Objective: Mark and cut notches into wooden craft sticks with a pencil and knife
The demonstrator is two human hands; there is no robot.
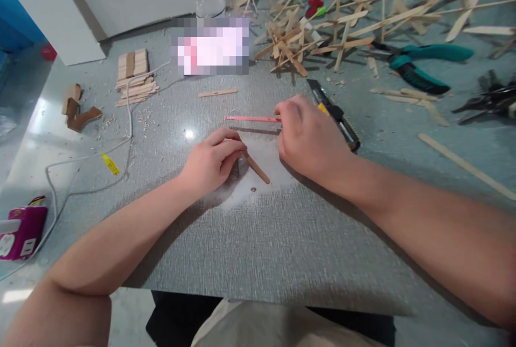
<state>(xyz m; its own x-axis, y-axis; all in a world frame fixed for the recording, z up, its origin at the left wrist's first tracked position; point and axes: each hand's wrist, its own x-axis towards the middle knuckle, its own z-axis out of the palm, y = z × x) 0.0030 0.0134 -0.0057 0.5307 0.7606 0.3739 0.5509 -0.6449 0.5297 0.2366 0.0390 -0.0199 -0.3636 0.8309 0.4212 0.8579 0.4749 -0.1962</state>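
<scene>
My left hand [213,159] is closed over one end of a short wooden craft stick [257,167], which slants down to the right just above a pale, dusty patch of the table. Close to its lower end lies a small dark round bit [253,189]. My right hand [304,127], slightly blurred, pinches the right end of a slim pink pencil [252,118] that points left. The tip inside those fingers is hidden. Just beyond the right hand is a black and yellow utility knife [336,116]. Another craft stick [218,93] with a dark mark lies farther back.
Stacked craft sticks [133,76] and wood scraps [76,110] are at left, with a white cable [129,105] and a magenta power adapter [26,231]. A blurred-out phone [215,49], joined stick pieces [346,19] and green-handled pliers [421,67] fill the back and right.
</scene>
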